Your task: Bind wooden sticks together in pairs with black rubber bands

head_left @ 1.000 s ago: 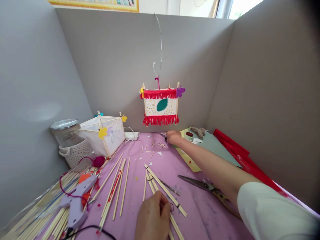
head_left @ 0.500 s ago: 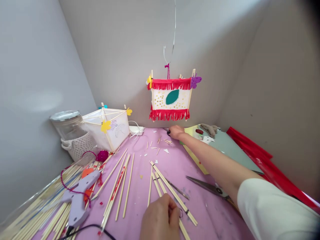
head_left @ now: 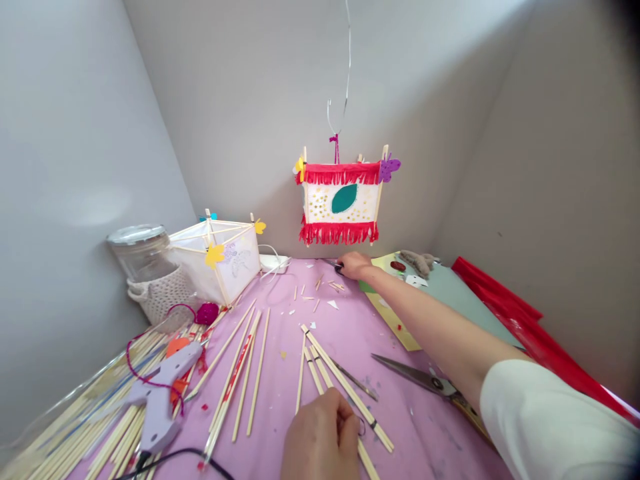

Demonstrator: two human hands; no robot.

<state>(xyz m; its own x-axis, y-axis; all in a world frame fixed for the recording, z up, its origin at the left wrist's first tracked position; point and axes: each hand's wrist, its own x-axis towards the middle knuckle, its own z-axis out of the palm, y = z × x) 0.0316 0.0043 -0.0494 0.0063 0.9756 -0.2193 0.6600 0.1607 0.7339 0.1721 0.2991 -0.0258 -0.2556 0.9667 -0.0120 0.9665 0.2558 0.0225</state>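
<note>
In the head view, the left hand [head_left: 323, 437] is at lower centre, fingers curled together over wooden sticks [head_left: 350, 391], a thin dark loop [head_left: 364, 428] beside them; what they clamp cannot be told. Just right of centre, the right hand [head_left: 355, 265] touches a black-handled tool [head_left: 339, 268], finger closure unclear. Large scissors [head_left: 433, 381] lie at lower right

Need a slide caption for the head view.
Right hand at a dark-handled tool far across the purple tabletop; left hand over black-banded sticks; red-fringed lantern hanging above.
</note>
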